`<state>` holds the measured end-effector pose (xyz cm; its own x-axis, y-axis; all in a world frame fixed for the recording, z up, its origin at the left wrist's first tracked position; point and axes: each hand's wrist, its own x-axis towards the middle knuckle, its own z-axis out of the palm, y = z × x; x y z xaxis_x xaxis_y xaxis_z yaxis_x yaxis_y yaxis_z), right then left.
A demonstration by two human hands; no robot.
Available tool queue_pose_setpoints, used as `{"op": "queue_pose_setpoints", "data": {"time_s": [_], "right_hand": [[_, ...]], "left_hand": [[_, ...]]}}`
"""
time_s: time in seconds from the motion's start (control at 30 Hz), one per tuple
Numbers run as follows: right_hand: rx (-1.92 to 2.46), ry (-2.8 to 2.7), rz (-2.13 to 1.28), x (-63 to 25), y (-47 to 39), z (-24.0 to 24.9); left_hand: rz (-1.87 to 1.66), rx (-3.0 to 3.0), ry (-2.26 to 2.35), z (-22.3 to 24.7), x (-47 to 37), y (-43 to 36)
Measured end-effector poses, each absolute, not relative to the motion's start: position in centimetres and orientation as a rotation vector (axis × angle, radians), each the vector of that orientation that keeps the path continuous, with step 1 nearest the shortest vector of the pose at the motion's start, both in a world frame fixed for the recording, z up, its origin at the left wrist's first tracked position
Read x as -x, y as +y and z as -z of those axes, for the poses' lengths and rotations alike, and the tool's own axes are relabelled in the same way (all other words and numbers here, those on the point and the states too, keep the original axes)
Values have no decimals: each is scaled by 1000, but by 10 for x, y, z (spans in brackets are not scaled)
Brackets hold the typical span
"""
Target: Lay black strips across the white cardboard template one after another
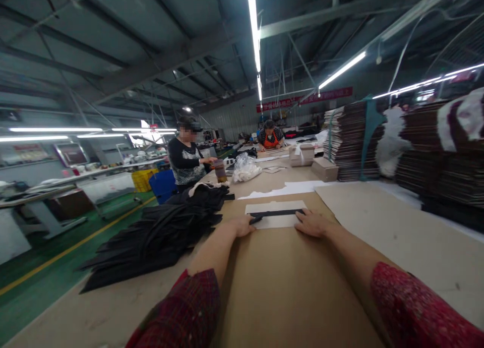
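Observation:
A narrow black fabric strip lies stretched across a white rectangular card on a brown board. My left hand is closed on the strip's left end, where a short dark piece sticks out by the fingers. At the other end my right hand grips the strip, its thumb near the card's lower right corner. The fingertips of both hands are small and partly hidden. A heap of black fabric strips spreads over the table left of my left hand.
Pale sheets cover the table at right, below tall stacks of dark boards. Cardboard boxes and a clear plastic bag sit farther back. One person stands at the left side; another leans over the far end.

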<state>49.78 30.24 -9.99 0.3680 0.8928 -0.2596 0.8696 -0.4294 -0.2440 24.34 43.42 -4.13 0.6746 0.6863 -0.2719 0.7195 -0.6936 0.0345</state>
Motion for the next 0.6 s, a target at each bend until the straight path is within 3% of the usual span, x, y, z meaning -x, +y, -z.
{"op": "queue_pose_setpoints", "data": {"time_s": [0.17, 0.6], "right_hand": [[2517, -1588, -514, -516, 342, 112], [2410, -1578, -477, -519, 352, 115]], "left_hand": [[341, -2699, 1182, 41, -259, 473], [327, -2705, 1175, 36, -264, 481]]}}
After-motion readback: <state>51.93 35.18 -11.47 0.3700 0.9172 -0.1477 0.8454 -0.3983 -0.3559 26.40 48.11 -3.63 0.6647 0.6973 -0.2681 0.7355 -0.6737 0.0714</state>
